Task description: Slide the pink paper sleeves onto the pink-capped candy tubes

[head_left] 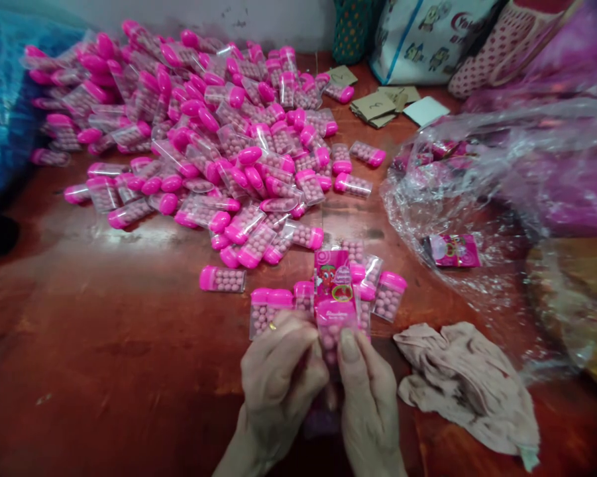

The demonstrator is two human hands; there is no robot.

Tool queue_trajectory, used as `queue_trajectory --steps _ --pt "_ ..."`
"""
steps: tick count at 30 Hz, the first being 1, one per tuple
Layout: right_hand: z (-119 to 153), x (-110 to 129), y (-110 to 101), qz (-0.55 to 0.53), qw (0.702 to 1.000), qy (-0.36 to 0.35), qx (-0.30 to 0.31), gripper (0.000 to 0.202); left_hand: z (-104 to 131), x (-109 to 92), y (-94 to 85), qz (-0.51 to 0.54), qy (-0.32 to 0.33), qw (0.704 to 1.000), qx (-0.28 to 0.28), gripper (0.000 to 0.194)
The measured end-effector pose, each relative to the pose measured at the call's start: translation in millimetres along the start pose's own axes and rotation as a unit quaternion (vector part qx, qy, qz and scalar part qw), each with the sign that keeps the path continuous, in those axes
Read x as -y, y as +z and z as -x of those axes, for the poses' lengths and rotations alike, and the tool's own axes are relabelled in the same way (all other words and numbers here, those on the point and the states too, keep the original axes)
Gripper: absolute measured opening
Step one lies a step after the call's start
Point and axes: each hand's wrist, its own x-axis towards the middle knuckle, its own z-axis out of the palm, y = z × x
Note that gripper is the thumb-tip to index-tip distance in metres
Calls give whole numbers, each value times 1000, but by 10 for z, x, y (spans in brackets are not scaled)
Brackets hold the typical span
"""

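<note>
My left hand (283,377), with a gold ring on one finger, is closed with its fingertips pinched at the left edge of a candy box (335,288). My right hand (370,391) grips the same box from the right, thumb lying along its front. A printed pink sleeve with a cartoon strawberry covers the upper part. Round pink candies show through the clear part between my hands; its lower end is blurred. Just beyond my fingers lie several pink-capped clear candy boxes (273,305) without printed sleeves.
A large heap of pink-capped candy boxes (203,126) covers the back left of the red-brown table (104,331). At right are a crumpled cloth (470,384), clear plastic wrap (477,192) and a bundle of printed sleeves (454,250). Cardboard pieces (378,106) and bags (427,40) stand behind.
</note>
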Motion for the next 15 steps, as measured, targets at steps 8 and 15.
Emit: queue_trajectory --steps 8,15 --pt "10 -28 -61 46 998 16 47 39 -53 64 -30 360 -312 879 -31 38" --pt "82 -162 -100 245 963 -84 -78 36 -88 -154 105 430 -437 788 -59 24"
